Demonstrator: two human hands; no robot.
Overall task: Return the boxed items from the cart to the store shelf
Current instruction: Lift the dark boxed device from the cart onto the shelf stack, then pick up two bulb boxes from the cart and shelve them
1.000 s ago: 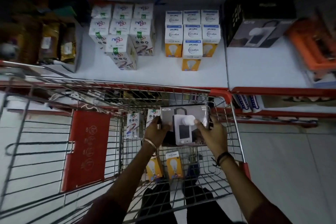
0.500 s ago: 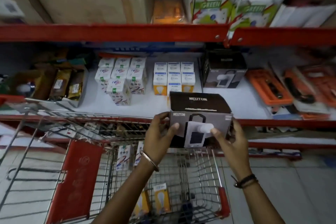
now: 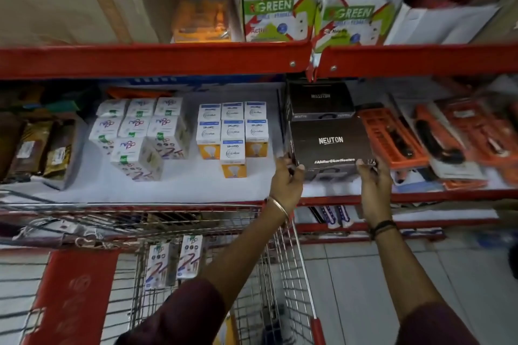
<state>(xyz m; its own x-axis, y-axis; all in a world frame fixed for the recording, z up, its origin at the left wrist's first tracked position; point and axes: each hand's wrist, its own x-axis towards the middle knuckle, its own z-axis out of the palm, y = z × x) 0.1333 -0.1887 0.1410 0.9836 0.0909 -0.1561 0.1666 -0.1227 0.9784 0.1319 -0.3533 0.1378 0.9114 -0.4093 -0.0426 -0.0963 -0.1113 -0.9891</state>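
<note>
A dark Neuton box (image 3: 330, 143) rests on the white middle shelf (image 3: 179, 187), in front of a second Neuton box (image 3: 319, 101) of the same kind. My left hand (image 3: 286, 179) grips its near left corner and my right hand (image 3: 374, 179) grips its near right corner. Below, the wire cart (image 3: 283, 274) holds two white patterned boxes (image 3: 173, 263) standing against its far wall. An orange box corner (image 3: 229, 330) shows at the cart's bottom, mostly hidden by my left sleeve.
White patterned boxes (image 3: 134, 131) and white-and-orange bulb boxes (image 3: 232, 134) fill the shelf's left and middle. Orange blister packs (image 3: 392, 137) lie right of the Neuton boxes. A red shelf rail (image 3: 157, 59) runs overhead, carrying green-labelled boxes (image 3: 269, 14). The cart's red flap (image 3: 73, 297) is at lower left.
Both hands lifted the Neuton box out of the cart and carried it forward and right onto the middle shelf. The view tilted up towards the shelves.
</note>
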